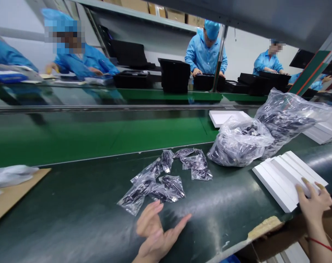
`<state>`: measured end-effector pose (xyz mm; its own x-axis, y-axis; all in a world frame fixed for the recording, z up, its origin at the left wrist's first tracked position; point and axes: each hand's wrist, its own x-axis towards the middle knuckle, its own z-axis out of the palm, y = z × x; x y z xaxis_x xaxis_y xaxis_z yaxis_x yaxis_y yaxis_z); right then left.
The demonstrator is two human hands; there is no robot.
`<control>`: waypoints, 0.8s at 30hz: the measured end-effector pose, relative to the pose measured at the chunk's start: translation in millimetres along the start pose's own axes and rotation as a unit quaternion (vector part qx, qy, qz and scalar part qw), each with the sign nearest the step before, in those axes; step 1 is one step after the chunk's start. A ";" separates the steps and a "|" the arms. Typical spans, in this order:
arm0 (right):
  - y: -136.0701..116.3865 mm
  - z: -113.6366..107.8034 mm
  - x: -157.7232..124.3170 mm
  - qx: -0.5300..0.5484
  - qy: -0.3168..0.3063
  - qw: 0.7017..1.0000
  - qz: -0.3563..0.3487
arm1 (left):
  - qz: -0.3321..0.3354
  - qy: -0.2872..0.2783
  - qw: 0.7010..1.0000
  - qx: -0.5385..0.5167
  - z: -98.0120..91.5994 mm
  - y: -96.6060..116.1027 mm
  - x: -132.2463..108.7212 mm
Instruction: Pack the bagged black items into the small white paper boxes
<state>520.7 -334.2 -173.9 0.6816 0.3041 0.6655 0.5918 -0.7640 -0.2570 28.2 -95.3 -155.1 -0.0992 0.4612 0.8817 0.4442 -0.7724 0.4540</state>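
My left hand [158, 233] hovers palm up over the dark green bench [80, 208], fingers apart, nothing in it. Just beyond its fingertips lie several small clear bags of black cables [138, 190], loosely heaped on the bench. At the right, my right hand [315, 202] rests with spread fingers on the near end of a row of flat white boxes [285, 179]. The fingers touch the boxes; no box is lifted. Some fingertips look yellowish, as if covered. A red string circles that wrist.
A big open plastic bag of cables [237, 144] stands behind the boxes, a second bag [286, 117] beside it. A white box [227, 117] lies on the green belt [100, 135]. Cardboard [15, 195] is at left. Co-workers in blue [206, 51] work across the line.
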 end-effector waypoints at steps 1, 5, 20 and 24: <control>-0.1 2.1 -0.7 0.024 0.011 0.999 0.028 | 0.039 0.007 0.999 0.010 0.0 -0.3 2.0; -5.3 11.2 -14.2 0.137 0.058 0.976 0.159 | 0.151 -0.002 0.988 0.034 0.9 1.5 10.4; -44.6 43.4 -56.5 0.343 0.059 0.903 0.251 | 0.149 -0.048 0.988 -0.004 2.2 2.4 14.8; -40.3 36.9 -56.3 0.310 0.037 0.931 0.189 | 0.153 -0.064 0.986 -0.003 1.6 4.1 15.9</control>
<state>474.4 -299.6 -226.9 0.8734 0.0236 0.4864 0.4667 -0.3258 -0.8222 29.9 -90.5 -139.4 0.1532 0.2568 0.9542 0.4308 -0.8864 0.1694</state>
